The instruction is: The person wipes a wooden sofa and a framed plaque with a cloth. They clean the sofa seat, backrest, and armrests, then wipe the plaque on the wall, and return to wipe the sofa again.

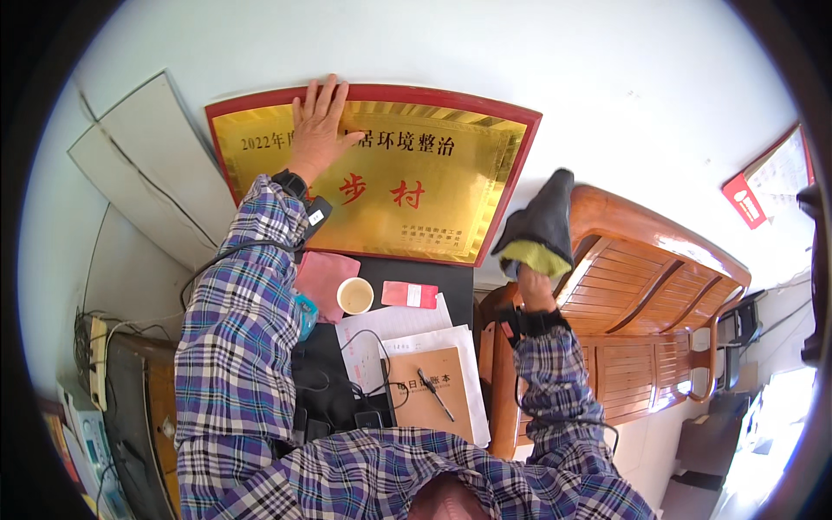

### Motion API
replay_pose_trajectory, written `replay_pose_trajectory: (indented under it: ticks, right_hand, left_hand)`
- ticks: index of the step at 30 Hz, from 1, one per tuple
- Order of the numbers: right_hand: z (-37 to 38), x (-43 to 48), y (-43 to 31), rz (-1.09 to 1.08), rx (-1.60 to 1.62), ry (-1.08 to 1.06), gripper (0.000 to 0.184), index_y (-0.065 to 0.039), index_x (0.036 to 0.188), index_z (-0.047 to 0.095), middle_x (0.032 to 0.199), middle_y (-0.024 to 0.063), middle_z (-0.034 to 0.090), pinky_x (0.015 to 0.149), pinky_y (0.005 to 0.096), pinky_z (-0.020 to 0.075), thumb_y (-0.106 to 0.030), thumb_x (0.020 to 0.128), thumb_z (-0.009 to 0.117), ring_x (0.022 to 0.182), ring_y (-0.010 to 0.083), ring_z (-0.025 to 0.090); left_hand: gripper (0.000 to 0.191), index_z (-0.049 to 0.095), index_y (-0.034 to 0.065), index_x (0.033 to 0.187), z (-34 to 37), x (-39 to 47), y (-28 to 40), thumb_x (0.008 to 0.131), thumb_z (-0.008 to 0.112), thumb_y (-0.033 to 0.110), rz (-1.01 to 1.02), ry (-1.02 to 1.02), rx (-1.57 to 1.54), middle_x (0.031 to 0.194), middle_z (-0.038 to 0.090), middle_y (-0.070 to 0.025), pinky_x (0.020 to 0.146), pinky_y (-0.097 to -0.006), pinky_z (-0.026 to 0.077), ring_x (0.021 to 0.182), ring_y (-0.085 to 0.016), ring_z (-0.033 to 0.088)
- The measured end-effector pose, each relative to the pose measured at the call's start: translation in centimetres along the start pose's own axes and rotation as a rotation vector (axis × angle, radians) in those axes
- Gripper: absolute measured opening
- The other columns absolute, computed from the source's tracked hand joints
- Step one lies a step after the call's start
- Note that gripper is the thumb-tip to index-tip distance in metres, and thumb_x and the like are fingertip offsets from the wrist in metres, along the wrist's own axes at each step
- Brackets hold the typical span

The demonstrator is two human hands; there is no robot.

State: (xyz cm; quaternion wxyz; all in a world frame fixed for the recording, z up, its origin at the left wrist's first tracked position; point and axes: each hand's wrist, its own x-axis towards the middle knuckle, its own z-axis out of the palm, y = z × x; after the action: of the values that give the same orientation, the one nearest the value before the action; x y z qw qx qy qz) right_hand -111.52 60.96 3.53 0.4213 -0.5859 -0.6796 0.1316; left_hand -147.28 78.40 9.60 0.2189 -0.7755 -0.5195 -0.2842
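A gold plaque point(448, 188) with a red frame leans against the wall at the back of a black table point(452, 276). It bears large writing. My left hand point(318, 140) lies flat on its upper left part, fingers spread and their tips at the top of the frame. To the right of the plaque, my right hand point(536, 292) grips a dark cloth point(539, 214) with a yellow-green underside. The cloth is raised and apart from the plaque, and it hides most of my right fingers.
A paper cup point(355, 296), a folded pink cloth point(325, 276) and a red packet point(409, 294) stand before the plaque. Nearer are papers point(422, 318), a brown notebook point(429, 370) and a pen point(437, 395). A wooden bench point(643, 279) is at right; cables point(84, 351) hang at left.
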Motion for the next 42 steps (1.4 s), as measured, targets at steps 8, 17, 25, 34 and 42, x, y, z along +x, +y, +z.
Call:
replay_pose_trajectory:
  ticks: [8, 17, 25, 34, 42]
  right_hand:
    - [9.6, 12.9, 3.4, -0.341, -0.204, 0.338, 0.046, -0.007, 0.119, 0.055, 0.116, 0.0111, 0.056, 0.086, 0.0374, 0.0436, -0.024, 0.079, 0.07, 0.108, 0.0246, 0.054]
    - [18.3, 18.1, -3.1, -0.466, -1.455, 0.452, 0.074, -0.009, 0.141, 0.033, 0.14, 0.0065, 0.04, 0.112, 0.0391, 0.0207, -0.059, 0.088, 0.044, 0.132, 0.0238, 0.033]
    - [12.7, 15.7, 11.0, -0.135, -0.683, 0.395, 0.058, -0.011, 0.134, 0.041, 0.135, 0.0086, 0.044, 0.108, 0.0398, 0.0255, -0.048, 0.09, 0.04, 0.127, 0.0266, 0.038]
    - [20.8, 0.7, 16.8, 0.329, -0.418, 0.138, 0.031, -0.009, 0.118, 0.06, 0.118, 0.0138, 0.06, 0.1, 0.0414, 0.0392, -0.02, 0.093, 0.047, 0.114, 0.0317, 0.054]
    - [10.8, 12.6, 6.0, 0.063, -0.279, 0.396, 0.038, -0.007, 0.127, 0.051, 0.127, 0.0138, 0.052, 0.105, 0.0395, 0.0319, -0.023, 0.092, 0.047, 0.123, 0.0295, 0.044]
  left_hand:
    - [0.089, 0.028, 0.0126, 0.143, 2.5, -0.3, -1.7, 0.073, 0.07, 0.049, 0.063, 0.126, -0.012, 0.15, 0.022, -0.0054, 0.111, -0.0552, 0.007, 0.14, -0.031, 0.012]
    - [0.09, 0.038, 0.0161, 0.139, 3.0, -0.2, -1.7, 0.064, 0.077, 0.046, 0.077, 0.254, -0.057, 0.148, 0.028, -0.0017, 0.109, -0.0572, 0.009, 0.138, -0.031, 0.019]
    - [0.089, 0.033, 0.0159, 0.141, 3.2, -0.1, -1.9, 0.071, 0.066, 0.059, 0.101, 0.28, 0.028, 0.149, 0.027, -0.0034, 0.109, -0.0575, 0.009, 0.138, -0.032, 0.018]
    - [0.088, 0.033, 0.0175, 0.142, 3.6, 0.0, -2.3, 0.071, 0.064, 0.061, 0.117, 0.312, 0.046, 0.149, 0.027, -0.0039, 0.109, -0.0569, 0.009, 0.138, -0.031, 0.018]
    - [0.086, 0.035, 0.0161, 0.14, 3.6, 0.1, -2.4, 0.072, 0.061, 0.063, 0.123, 0.33, 0.042, 0.148, 0.029, -0.0037, 0.11, -0.0563, 0.01, 0.138, -0.032, 0.019]
